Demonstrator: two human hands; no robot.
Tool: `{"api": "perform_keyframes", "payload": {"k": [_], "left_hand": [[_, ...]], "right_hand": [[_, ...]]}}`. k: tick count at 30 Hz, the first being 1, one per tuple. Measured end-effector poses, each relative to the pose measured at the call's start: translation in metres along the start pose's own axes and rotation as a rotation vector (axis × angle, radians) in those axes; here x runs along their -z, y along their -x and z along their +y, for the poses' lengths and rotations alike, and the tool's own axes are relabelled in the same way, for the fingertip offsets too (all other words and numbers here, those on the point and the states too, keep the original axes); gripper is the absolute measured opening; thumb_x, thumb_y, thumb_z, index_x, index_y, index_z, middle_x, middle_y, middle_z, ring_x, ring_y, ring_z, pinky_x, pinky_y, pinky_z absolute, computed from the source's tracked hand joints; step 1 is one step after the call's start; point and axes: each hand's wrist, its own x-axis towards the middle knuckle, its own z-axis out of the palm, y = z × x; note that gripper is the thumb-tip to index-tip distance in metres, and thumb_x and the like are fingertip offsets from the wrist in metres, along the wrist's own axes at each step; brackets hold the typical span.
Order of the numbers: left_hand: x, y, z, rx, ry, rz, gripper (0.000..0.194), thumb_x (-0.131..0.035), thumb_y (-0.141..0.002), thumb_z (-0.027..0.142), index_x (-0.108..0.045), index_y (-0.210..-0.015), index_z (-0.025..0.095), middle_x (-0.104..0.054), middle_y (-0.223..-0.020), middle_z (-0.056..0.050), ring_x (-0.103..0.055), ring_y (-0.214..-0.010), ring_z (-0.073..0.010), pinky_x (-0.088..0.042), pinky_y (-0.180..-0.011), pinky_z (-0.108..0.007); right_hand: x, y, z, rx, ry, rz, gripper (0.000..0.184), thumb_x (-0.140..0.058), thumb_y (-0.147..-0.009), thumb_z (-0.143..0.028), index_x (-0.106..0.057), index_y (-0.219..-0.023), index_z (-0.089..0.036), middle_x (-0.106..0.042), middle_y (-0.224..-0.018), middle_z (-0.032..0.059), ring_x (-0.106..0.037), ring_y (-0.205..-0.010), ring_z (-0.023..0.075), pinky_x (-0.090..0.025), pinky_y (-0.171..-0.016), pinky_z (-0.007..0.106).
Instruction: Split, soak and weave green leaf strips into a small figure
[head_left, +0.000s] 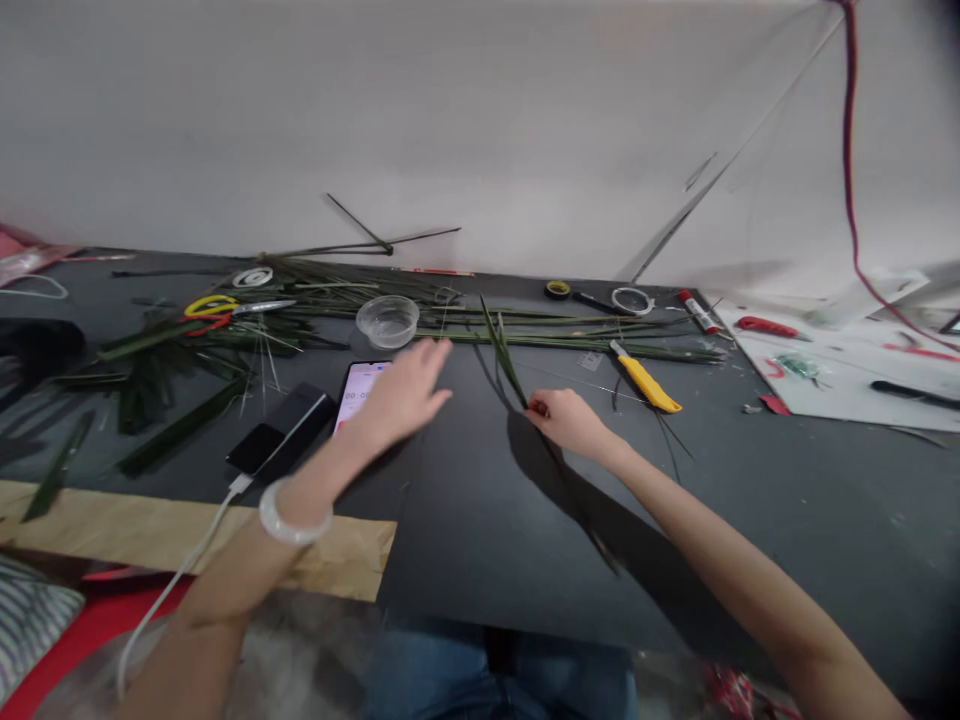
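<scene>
Between the fingertips of my right hand is pinched a long, narrow green leaf strip; its split tips point up and its thin tail trails down toward the table's front edge. My left hand reaches forward with fingers stretched out, holding nothing, above a lit phone that it partly hides. Just beyond that hand stands a round clear plastic tub. To the right of my right hand lies a yellow utility knife. Long green strips lie behind both hands.
Scissors with yellow and red handles rest on a heap of leaves at the left. A power bank with a white cable lies nearer. Black tape, a magnifying glass and a glue stick are at the back right, beside a white board.
</scene>
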Motion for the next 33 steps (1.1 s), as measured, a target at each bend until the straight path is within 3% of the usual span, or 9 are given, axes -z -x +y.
{"api": "perform_keyframes", "payload": {"k": [3,5,7,11,17,21,26,29,33], "left_hand": [[0.012,-0.046,-0.066,0.281,0.047,-0.002,0.115,-0.073,-0.066,0.056,-0.01,-0.148,0.007,-0.008,-0.154,-0.027,-0.018,-0.14,-0.0432,-0.028,-0.109,-0.052],[0.013,-0.072,-0.098,0.396,0.091,-0.064,0.13,-0.072,-0.057,0.066,-0.001,-0.15,0.011,0.004,-0.155,-0.025,-0.007,-0.141,-0.0454,-0.022,-0.11,-0.057],[0.008,-0.091,-0.117,0.45,0.148,-0.131,0.133,-0.071,-0.054,0.071,-0.001,-0.15,0.011,0.003,-0.155,-0.025,-0.006,-0.141,-0.0452,-0.023,-0.11,-0.055],[-0.009,-0.109,-0.129,0.511,0.203,-0.188,0.128,-0.07,-0.055,0.069,-0.006,-0.149,0.009,-0.017,-0.153,-0.025,-0.021,-0.139,-0.042,-0.029,-0.108,-0.05],[-0.017,-0.111,-0.133,0.527,0.197,-0.102,0.121,-0.071,-0.056,0.065,-0.014,-0.148,0.012,-0.025,-0.149,-0.025,-0.029,-0.136,-0.0412,-0.034,-0.105,-0.048],[0.001,-0.108,-0.12,0.465,0.201,-0.037,0.118,-0.069,-0.057,0.067,-0.016,-0.148,0.014,-0.027,-0.149,-0.023,-0.03,-0.134,-0.0415,-0.034,-0.104,-0.049],[0.026,-0.105,-0.073,0.324,0.201,-0.033,0.12,-0.07,-0.055,0.066,-0.014,-0.148,0.014,-0.025,-0.15,-0.022,-0.03,-0.134,-0.0419,-0.035,-0.103,-0.047],[0.024,-0.098,-0.033,0.197,0.194,-0.055,0.122,-0.07,-0.054,0.065,-0.013,-0.148,0.011,-0.028,-0.148,-0.024,-0.032,-0.132,-0.0418,-0.035,-0.103,-0.046],[0.001,-0.084,0.025,0.008,0.204,-0.163,0.119,-0.07,-0.055,0.062,-0.015,-0.148,0.011,-0.031,-0.146,-0.023,-0.036,-0.129,-0.0417,-0.036,-0.1,-0.048]], "right_hand": [[0.005,0.002,0.015,-0.085,0.108,0.009,0.023,-0.046,-0.089,-0.026,-0.066,-0.096,-0.016,-0.071,-0.091,0.0131,-0.067,-0.086,0.0251,-0.042,-0.066,0.027],[0.007,0.003,0.024,-0.126,0.167,0.005,0.023,-0.046,-0.088,-0.024,-0.066,-0.096,-0.015,-0.07,-0.093,0.0155,-0.067,-0.088,0.0276,-0.043,-0.069,0.03],[0.006,0.003,0.033,-0.159,0.208,-0.005,0.022,-0.047,-0.087,-0.024,-0.066,-0.095,-0.015,-0.07,-0.095,0.0165,-0.067,-0.089,0.0291,-0.044,-0.07,0.031],[0.002,0.005,0.046,-0.191,0.237,-0.016,0.022,-0.049,-0.088,-0.026,-0.065,-0.097,-0.014,-0.069,-0.098,0.015,-0.066,-0.093,0.0284,-0.045,-0.072,0.032],[-0.001,0.005,0.055,-0.197,0.231,-0.004,0.024,-0.047,-0.09,-0.03,-0.063,-0.101,-0.015,-0.068,-0.103,0.0136,-0.065,-0.096,0.0261,-0.046,-0.073,0.031],[-0.002,0.003,0.059,-0.209,0.239,0.007,0.025,-0.044,-0.089,-0.024,-0.064,-0.1,-0.013,-0.068,-0.101,0.0157,-0.065,-0.096,0.0262,-0.047,-0.074,0.031],[0.002,0.0,0.063,-0.242,0.245,0.041,0.028,-0.041,-0.088,-0.017,-0.065,-0.101,-0.011,-0.068,-0.103,0.0188,-0.066,-0.096,0.028,-0.048,-0.074,0.033],[0.012,-0.003,0.064,-0.254,0.235,0.074,0.029,-0.04,-0.088,-0.015,-0.065,-0.102,-0.011,-0.068,-0.105,0.0187,-0.065,-0.097,0.0278,-0.048,-0.076,0.033],[0.032,-0.006,0.065,-0.241,0.214,0.119,0.029,-0.041,-0.087,-0.015,-0.066,-0.102,-0.013,-0.069,-0.104,0.0168,-0.064,-0.098,0.0255,-0.046,-0.079,0.029]]}}
